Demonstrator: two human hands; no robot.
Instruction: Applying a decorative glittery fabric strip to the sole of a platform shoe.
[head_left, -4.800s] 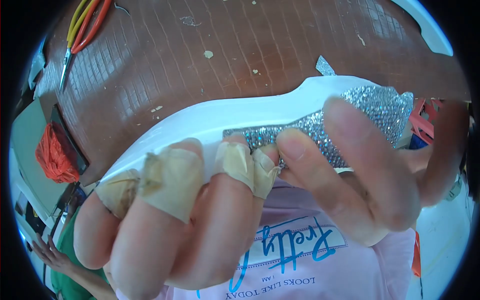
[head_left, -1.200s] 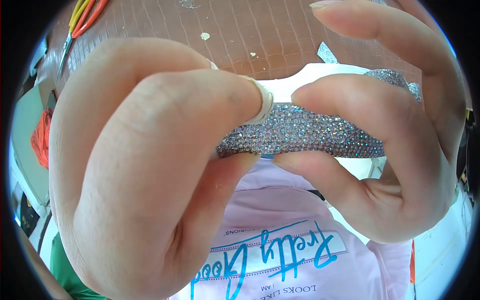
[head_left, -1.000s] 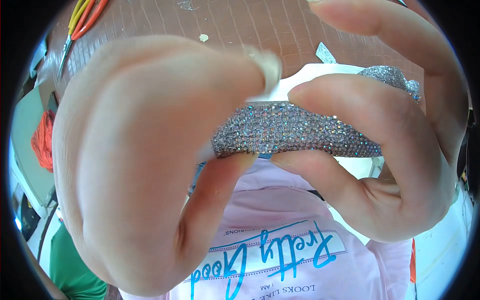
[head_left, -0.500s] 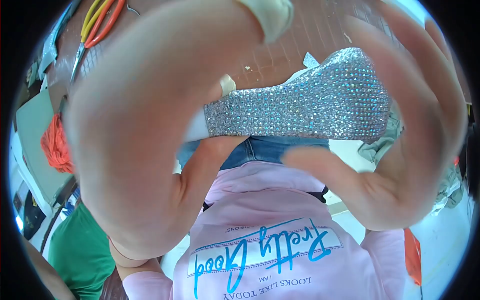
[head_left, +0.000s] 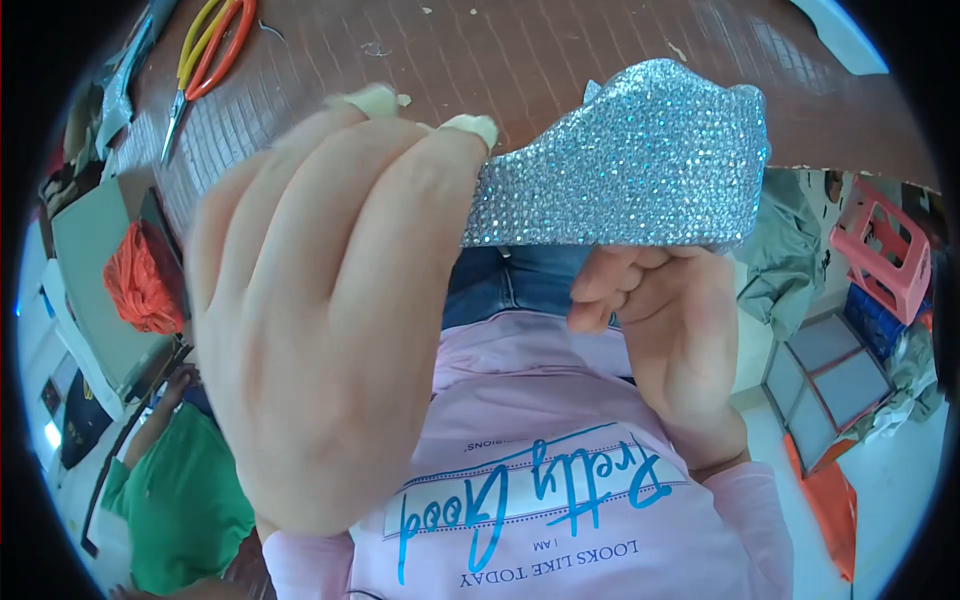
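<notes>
A silver piece covered in rows of rhinestones [head_left: 630, 160], shaped like a wedge shoe sole, hangs above my lap at the table's edge. It is narrow at the left and broad at the right. My left hand [head_left: 330, 300] wraps around the narrow end, its fingers closed and that end hidden behind them. Pale finger cots [head_left: 470, 128] cover some of its fingertips. Under the broad end, my right hand [head_left: 675, 320] holds the lower edge with curled fingers, partly hidden behind the piece.
Scissors with yellow and orange handles [head_left: 208, 60] lie on the brown table [head_left: 500, 60], far left. An orange-red plastic bag [head_left: 145, 280] is at the left. A person in green [head_left: 185, 500] is lower left. A pink stool [head_left: 880, 245] and a grey-panelled box [head_left: 830, 375] stand right.
My right hand has come in from the far right to the piece's lower edge. My left hand has drawn back toward me. The piece's broad end has shifted slightly up and left.
</notes>
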